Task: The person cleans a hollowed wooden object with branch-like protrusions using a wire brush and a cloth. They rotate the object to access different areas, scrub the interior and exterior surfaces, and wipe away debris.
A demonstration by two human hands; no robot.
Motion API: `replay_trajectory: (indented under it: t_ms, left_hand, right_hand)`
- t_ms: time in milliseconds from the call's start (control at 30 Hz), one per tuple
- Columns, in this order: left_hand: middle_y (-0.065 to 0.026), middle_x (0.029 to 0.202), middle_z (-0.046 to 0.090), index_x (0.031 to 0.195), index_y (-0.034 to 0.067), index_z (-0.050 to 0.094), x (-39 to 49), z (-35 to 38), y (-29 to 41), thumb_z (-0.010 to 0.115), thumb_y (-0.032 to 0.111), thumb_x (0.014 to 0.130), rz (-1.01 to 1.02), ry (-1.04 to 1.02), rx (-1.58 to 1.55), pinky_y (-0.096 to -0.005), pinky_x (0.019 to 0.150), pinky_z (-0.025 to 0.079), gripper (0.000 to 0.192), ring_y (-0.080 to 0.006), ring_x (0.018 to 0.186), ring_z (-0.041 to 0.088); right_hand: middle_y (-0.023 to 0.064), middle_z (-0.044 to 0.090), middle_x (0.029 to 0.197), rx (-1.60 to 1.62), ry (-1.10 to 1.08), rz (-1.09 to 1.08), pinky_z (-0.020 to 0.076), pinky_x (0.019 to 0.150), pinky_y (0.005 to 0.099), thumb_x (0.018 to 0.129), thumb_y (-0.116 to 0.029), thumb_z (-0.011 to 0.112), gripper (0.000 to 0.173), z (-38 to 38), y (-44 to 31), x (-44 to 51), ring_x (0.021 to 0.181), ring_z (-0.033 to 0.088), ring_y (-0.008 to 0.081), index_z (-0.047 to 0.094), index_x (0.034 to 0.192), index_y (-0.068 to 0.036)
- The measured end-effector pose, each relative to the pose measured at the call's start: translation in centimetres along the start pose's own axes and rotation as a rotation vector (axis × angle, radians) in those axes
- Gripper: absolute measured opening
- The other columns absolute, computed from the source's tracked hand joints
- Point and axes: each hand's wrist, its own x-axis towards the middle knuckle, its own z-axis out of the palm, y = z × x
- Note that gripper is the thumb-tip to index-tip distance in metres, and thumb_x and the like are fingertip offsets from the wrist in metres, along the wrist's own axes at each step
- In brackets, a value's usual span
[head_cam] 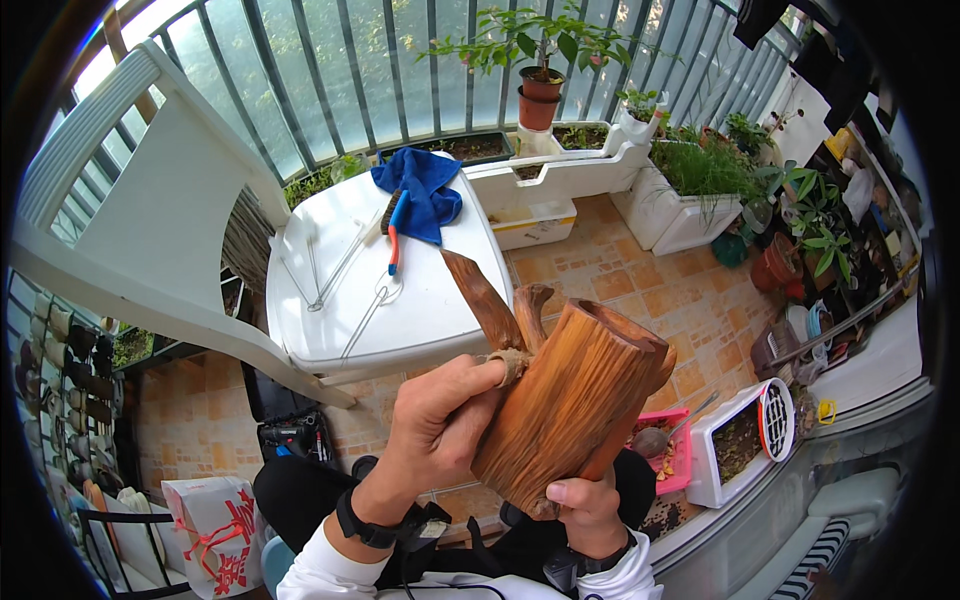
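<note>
A hollow, reddish-brown wooden vessel (570, 405), carved from a log with ridged grain, is held tilted above my lap. Two branch-like prongs (486, 304) rise at its left side. My right hand (592, 510) grips the lower end, thumb on the near face. Pinched in my left hand (442, 420) is a folded tan strip (513, 365) with a rough surface, pressed to the wood near the base of the prongs; whether it is sandpaper or cloth I cannot tell.
A white plastic chair (450, 326) ahead holds a blue cloth (420, 191), a brush (394, 232) and thin wire-handled brushes (330, 270). An open tool case (292, 435) lies lower left. Planters (697, 202) line the railing. At right are a pink basket (675, 454) and a soil-filled white box (727, 450).
</note>
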Motion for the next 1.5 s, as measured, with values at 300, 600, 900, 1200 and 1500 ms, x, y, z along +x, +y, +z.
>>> replay_trajectory:
  t_ms: [300,600,900,1200,1500]
  left_hand:
    - [-0.0078,0.079,0.057,0.119,-0.003,0.067,-2.5,0.9,-0.8,0.061,-0.014,0.091,-0.041,0.044,-0.060,-0.0284,0.061,0.043,0.031,-0.0168,0.068,0.054]
    - [-0.0088,0.076,0.054,0.120,-0.004,0.068,-1.7,0.0,-0.5,0.063,-0.011,0.089,0.039,0.062,-0.064,-0.0301,0.058,0.039,0.032,-0.0193,0.064,0.049]
    - [-0.0116,0.081,0.061,0.120,-0.007,0.068,-0.3,-1.2,1.8,0.060,0.001,0.095,-0.106,-0.055,0.040,-0.0314,0.063,0.047,0.027,-0.0201,0.068,0.059]
    - [-0.0161,0.095,0.073,0.126,-0.006,0.066,-0.4,-0.3,0.6,0.058,-0.002,0.095,-0.392,-0.024,-0.170,-0.0294,0.073,0.054,0.032,-0.0205,0.079,0.069]
    - [-0.0106,0.103,0.075,0.125,-0.007,0.067,1.3,-0.8,0.0,0.061,0.000,0.099,-0.206,0.150,-0.047,-0.0264,0.083,0.053,0.028,-0.0115,0.094,0.067]
  right_hand:
    - [0.0151,0.055,0.139,0.089,0.009,0.086,0.0492,0.108,0.0420,0.071,-0.012,0.074,0.093,-0.4,0.1,-0.5,0.127,0.058,0.0277,0.031,0.152,0.002]
    - [0.0145,0.045,0.149,-0.147,-0.020,0.063,0.0415,0.116,0.0438,0.071,-0.008,0.078,0.108,-0.9,0.0,-0.7,0.138,0.049,0.0282,0.017,0.159,-0.001]
    - [0.0150,0.046,0.148,-0.449,-0.079,-0.269,0.0379,0.117,0.0396,0.067,-0.011,0.083,0.103,-0.4,-0.4,0.4,0.140,0.047,0.0259,0.029,0.154,0.004]
    - [0.0174,0.043,0.151,-0.560,-0.035,-0.220,0.0369,0.119,0.0424,0.061,-0.015,0.078,0.115,-0.8,0.2,0.7,0.140,0.048,0.0304,0.020,0.160,-0.001]
    - [0.0185,0.052,0.141,0.030,0.138,-0.138,0.0473,0.112,0.0471,0.064,-0.009,0.065,0.098,-0.9,0.9,0.3,0.130,0.056,0.0339,0.030,0.154,0.001]
